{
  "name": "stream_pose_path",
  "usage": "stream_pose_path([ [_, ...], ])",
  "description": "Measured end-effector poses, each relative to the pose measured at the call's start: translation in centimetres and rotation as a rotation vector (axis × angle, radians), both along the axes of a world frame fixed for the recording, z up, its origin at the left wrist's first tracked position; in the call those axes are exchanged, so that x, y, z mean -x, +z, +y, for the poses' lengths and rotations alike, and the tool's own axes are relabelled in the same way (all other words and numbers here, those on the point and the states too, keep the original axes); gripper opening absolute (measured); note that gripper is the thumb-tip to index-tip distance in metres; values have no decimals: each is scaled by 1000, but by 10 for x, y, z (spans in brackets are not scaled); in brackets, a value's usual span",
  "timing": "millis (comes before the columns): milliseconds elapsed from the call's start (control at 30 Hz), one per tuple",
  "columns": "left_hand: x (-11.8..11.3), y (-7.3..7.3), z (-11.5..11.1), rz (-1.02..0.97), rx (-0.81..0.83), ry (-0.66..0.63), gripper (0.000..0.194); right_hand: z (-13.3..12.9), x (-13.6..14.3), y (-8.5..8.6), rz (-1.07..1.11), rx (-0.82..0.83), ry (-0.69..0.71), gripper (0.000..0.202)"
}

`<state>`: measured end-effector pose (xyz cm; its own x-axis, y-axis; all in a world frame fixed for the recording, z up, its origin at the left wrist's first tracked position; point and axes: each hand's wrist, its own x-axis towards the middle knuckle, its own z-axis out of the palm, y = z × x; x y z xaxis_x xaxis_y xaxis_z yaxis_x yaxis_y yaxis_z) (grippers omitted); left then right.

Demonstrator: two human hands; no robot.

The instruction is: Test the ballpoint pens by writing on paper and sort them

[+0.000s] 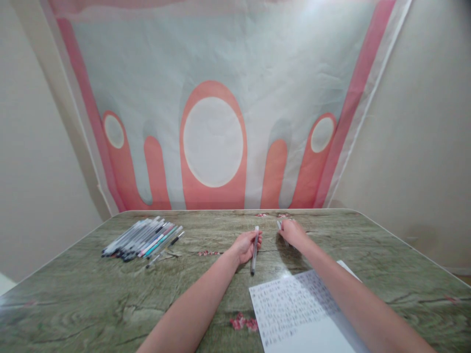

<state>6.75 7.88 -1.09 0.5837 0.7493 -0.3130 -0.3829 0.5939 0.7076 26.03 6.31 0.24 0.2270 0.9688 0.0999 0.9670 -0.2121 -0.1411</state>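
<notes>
My left hand (246,246) is closed around a translucent pen (254,255) with a dark lower end, which points down toward the front of the table. To its right, my right hand (292,231) is closed, knuckles up, on a pale, translucent pen (278,225). Only parts of that pen show beside the fingers. A sheet of paper (312,333) covered with handwriting lies under my right forearm.
Many pens (143,238) lie side by side in a pile at the left of the wood-patterned table (91,304). A single pen (154,260) lies apart at the pile's front edge. Behind the table hangs a pink and grey printed sheet (213,196).
</notes>
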Motion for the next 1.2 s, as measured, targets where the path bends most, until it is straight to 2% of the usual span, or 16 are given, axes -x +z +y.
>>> stream_pose_path([
  [200, 0, 1, 0, 15, -3, -12, 18, -1, 0, -1, 0, -28, -36, 18],
  [300, 0, 2, -1, 43, 3, -13, 20, 0, 4, 2, 57, -110, -10, 20],
  [400, 0, 3, -2, 50, -17, -31, 21, 1, 16, 6, 419, -202, 179, 32],
  [467, 0, 3, -3, 45, -41, -58, 20, 0, 27, 6, 749, -169, 285, 39],
  [567, 1, 3, -4, 48, -82, -110, 20, -3, 40, 5, 1031, -100, 320, 42],
  [833, 2, 6, -3, 104, -100, -222, 20, -9, 50, -3, 1136, -139, 306, 42],
  [1000, 2, 11, -6, 151, -121, -212, 20, -10, 58, -12, 1296, -93, 377, 42],
  [1200, 1, 11, -6, 209, -150, -239, 25, -9, 58, -15, 1398, -79, 362, 45],
])
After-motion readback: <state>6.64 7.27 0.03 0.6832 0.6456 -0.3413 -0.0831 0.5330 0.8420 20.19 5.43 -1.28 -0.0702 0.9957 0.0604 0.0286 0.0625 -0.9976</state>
